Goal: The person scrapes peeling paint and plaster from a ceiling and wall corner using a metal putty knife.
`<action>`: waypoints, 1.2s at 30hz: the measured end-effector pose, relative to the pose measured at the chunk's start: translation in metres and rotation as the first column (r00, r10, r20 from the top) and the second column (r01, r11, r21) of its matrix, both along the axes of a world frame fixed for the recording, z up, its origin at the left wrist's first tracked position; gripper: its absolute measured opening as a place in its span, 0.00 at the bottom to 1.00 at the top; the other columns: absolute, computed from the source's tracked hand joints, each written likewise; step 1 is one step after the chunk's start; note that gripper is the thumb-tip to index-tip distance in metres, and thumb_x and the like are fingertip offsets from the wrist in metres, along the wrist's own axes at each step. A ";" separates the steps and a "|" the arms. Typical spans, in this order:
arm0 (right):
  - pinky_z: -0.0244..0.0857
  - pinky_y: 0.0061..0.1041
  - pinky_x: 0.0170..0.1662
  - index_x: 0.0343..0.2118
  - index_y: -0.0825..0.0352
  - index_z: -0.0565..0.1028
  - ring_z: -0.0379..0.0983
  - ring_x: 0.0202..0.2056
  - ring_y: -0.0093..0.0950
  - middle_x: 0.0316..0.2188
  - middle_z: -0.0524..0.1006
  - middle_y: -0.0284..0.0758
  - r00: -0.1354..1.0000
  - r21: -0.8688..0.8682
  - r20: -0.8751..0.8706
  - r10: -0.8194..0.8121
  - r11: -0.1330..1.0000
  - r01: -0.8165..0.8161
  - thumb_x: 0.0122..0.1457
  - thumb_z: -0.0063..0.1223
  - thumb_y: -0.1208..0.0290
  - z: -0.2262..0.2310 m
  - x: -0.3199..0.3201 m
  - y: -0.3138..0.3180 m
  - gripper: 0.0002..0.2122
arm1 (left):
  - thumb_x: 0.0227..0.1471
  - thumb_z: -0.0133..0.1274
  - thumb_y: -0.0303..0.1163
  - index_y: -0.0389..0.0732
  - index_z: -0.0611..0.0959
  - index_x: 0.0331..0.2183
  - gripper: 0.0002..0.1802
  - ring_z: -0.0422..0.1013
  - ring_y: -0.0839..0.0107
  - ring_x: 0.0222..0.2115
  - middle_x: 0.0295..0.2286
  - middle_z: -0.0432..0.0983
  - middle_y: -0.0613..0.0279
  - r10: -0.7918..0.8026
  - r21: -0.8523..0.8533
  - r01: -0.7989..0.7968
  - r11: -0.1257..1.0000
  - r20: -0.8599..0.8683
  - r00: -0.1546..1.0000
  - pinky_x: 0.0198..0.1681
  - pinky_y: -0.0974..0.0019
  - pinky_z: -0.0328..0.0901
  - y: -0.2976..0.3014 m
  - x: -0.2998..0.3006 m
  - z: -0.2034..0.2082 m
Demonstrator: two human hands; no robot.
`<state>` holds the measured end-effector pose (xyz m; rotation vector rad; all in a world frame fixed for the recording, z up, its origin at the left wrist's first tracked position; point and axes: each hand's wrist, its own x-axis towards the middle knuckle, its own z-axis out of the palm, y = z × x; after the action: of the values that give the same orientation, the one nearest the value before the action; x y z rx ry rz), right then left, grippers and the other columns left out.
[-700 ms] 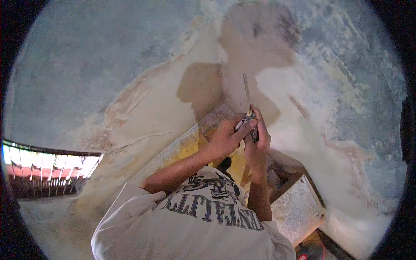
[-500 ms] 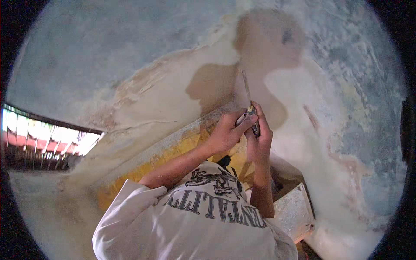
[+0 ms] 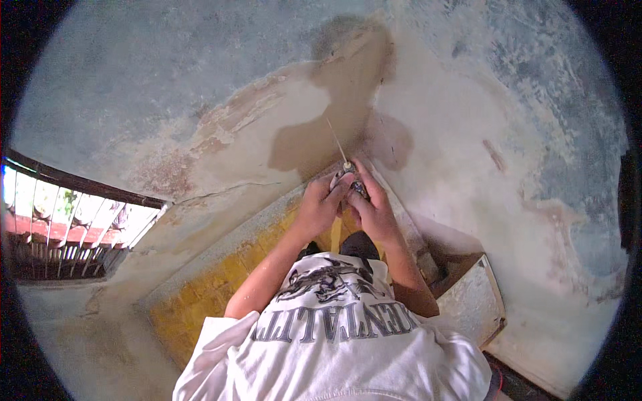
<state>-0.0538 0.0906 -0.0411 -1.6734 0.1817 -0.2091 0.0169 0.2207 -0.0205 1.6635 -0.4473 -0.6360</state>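
Both hands are close together in front of my chest, around a small tool (image 3: 346,165) with a thin pale shaft pointing up and slightly left from a yellowish collar. Its kind is not clear from what shows. My left hand (image 3: 319,208) closes on the near left side of its body, thumb towards the middle. On the other side my right hand (image 3: 376,215) wraps round the dark, metallic part, its index finger stretched up beside the collar. Palms and fingers hide most of the tool's body. The shaft tip stands before the shadowed wall, and its distance from the wall cannot be judged.
Patchy blue-grey and cream walls (image 3: 261,127) meet in a corner ahead. Below lies a yellow tiled floor (image 3: 221,287) with a grey border. A barred window opening (image 3: 67,220) is at the left. A worn pale box-like object (image 3: 471,301) stands at my lower right.
My hands and the tool have moved left in the picture, and the shaft leans more to the left. The view has shifted too. Both hands keep hold of the tool.
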 end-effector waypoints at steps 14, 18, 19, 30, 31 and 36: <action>0.65 0.22 0.33 0.58 0.65 0.61 0.68 0.32 0.22 0.43 0.71 0.36 0.989 0.131 -0.111 0.100 0.988 -0.085 0.53 0.50 0.73 -0.010 0.019 0.049 0.27 | 0.61 0.45 0.40 0.35 0.76 0.26 0.19 0.68 0.78 0.16 0.16 0.73 0.65 0.102 -0.093 -0.098 0.991 0.039 0.994 0.20 0.71 0.62 0.060 0.003 -0.017; 0.66 0.22 0.35 0.56 0.64 0.63 0.68 0.31 0.22 0.41 0.71 0.34 0.956 0.273 -0.267 0.123 0.961 -0.048 0.52 0.50 0.71 -0.007 0.038 0.030 0.25 | 0.60 0.46 0.41 0.35 0.76 0.28 0.18 0.68 0.78 0.17 0.17 0.73 0.66 0.081 -0.075 -0.082 0.994 -0.009 0.997 0.22 0.71 0.63 0.042 0.022 -0.018; 0.66 0.22 0.37 0.56 0.64 0.63 0.69 0.32 0.23 0.41 0.71 0.34 0.939 0.331 -0.308 0.153 0.942 -0.044 0.53 0.49 0.71 -0.011 0.044 0.022 0.24 | 0.60 0.46 0.41 0.35 0.76 0.28 0.18 0.68 0.78 0.17 0.17 0.73 0.66 0.064 -0.070 -0.064 0.995 -0.012 0.998 0.22 0.71 0.63 0.034 0.027 -0.017; 0.63 0.16 0.36 0.60 0.63 0.62 0.66 0.31 0.16 0.35 0.71 0.26 0.989 0.303 -0.007 -0.149 0.942 0.144 0.56 0.48 0.73 -0.094 0.165 -0.086 0.26 | 0.49 0.61 0.42 0.36 0.63 0.54 0.37 0.66 0.70 0.42 0.42 0.68 0.61 -0.050 0.097 0.046 0.994 0.045 0.998 0.47 0.64 0.63 -0.100 0.122 -0.037; 0.63 0.16 0.38 0.60 0.62 0.62 0.66 0.31 0.17 0.36 0.71 0.26 0.988 0.361 -0.044 -0.149 0.920 0.154 0.56 0.49 0.74 -0.082 0.174 -0.096 0.26 | 0.49 0.61 0.42 0.36 0.63 0.54 0.37 0.66 0.70 0.42 0.42 0.68 0.61 -0.054 0.110 0.049 0.993 0.040 0.998 0.47 0.64 0.63 -0.111 0.134 -0.038; 0.65 0.20 0.36 0.58 0.61 0.63 0.68 0.35 0.22 0.39 0.71 0.31 0.968 0.579 -0.111 -0.223 0.778 0.246 0.55 0.50 0.72 -0.096 0.239 -0.131 0.26 | 0.50 0.60 0.39 0.35 0.66 0.51 0.32 0.67 0.73 0.36 0.38 0.70 0.57 0.134 0.032 -0.131 0.991 -0.240 0.961 0.41 0.68 0.65 -0.151 0.184 -0.062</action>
<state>0.1856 -0.0402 -0.1371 -1.0243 0.4406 -0.2769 0.2014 0.0699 -0.0823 1.5911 -0.1540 -0.7326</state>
